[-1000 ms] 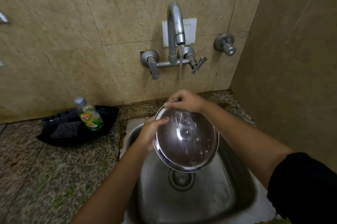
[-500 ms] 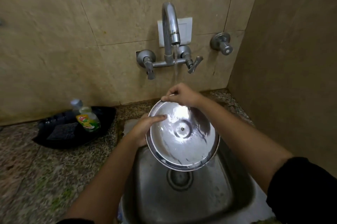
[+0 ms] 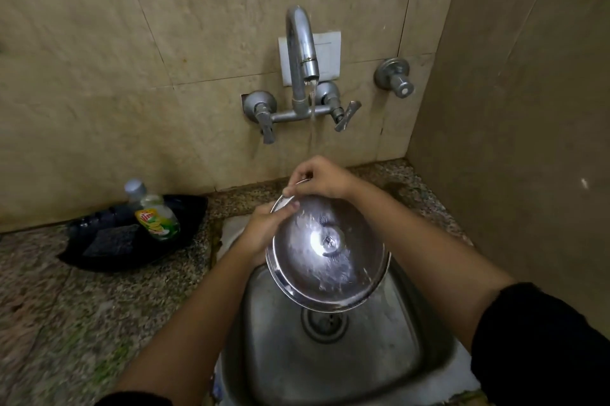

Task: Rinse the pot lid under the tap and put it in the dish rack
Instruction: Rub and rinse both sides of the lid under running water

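A round steel pot lid [image 3: 326, 257] is held tilted over the steel sink [image 3: 389, 369], its wet inner face toward me. My right hand [image 3: 320, 178] pinches the lid's top rim. My left hand [image 3: 264, 230] grips the left rim, thumb lying on the inner face. The chrome tap [image 3: 302, 52] on the wall runs, and its stream falls behind my right hand onto the lid's top edge. No dish rack is in view.
A black tray [image 3: 185, 214] on the speckled granite counter [image 3: 66, 306] to the left holds a green dish soap bottle [image 3: 155, 214] and a dark scrub pad [image 3: 109, 240]. A separate wall valve [image 3: 394, 77] sits right of the tap. A tiled side wall closes the right.
The lid has turned a little in my hands and stays under the stream. The camera has dropped its aim slightly, so the tap sits higher in view.
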`<state>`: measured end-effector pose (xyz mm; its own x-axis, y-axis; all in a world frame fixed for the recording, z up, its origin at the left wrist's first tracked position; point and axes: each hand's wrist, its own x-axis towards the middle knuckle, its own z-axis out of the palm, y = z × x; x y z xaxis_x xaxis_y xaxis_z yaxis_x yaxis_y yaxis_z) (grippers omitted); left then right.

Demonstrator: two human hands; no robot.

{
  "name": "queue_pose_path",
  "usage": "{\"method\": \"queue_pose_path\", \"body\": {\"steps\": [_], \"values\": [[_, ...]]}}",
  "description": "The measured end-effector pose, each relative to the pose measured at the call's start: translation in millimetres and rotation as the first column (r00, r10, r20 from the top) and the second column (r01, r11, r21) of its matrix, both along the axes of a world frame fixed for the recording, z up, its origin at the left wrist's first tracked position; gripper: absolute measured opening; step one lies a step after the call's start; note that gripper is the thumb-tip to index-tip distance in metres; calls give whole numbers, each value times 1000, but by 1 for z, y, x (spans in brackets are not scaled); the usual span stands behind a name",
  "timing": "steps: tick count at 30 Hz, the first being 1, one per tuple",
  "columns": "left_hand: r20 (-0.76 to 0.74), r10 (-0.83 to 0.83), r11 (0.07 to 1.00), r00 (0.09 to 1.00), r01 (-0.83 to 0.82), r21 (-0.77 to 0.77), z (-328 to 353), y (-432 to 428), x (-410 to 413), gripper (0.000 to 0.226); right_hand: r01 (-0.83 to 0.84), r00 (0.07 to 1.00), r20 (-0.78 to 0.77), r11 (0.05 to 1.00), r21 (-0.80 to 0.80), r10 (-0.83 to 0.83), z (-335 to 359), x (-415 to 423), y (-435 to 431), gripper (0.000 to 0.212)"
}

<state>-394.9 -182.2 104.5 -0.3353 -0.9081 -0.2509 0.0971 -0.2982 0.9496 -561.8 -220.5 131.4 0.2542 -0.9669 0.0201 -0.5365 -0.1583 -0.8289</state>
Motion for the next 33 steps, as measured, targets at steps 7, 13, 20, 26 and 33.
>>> {"method": "queue_pose_path", "body": {"steps": [7, 13, 20, 26, 33], "values": [[-22, -28, 996, 999, 30, 83, -3, 2, 10, 14, 99, 981, 161, 992, 82, -111, 4, -21, 13, 21], [24, 12, 999, 1000, -11, -36, 0, 0, 7, 19, 170, 982, 79, 985, -11, -169, -4, -7, 4, 28], [61, 346, 938, 936, -346, -6, -22, 11, 16, 42, 781, 620, -1, 618, -92, -784, -88, -28, 59, 39], [57, 379, 923, 924, -382, 42, -29, 20, -7, 46, 489, 721, -306, 769, -412, -622, -65, 33, 36, 52], [37, 494, 870, 869, -493, -23, -19, 13, 3, 44, -99, 807, -571, 919, -383, -151, -98, 31, 117, 59]]}}
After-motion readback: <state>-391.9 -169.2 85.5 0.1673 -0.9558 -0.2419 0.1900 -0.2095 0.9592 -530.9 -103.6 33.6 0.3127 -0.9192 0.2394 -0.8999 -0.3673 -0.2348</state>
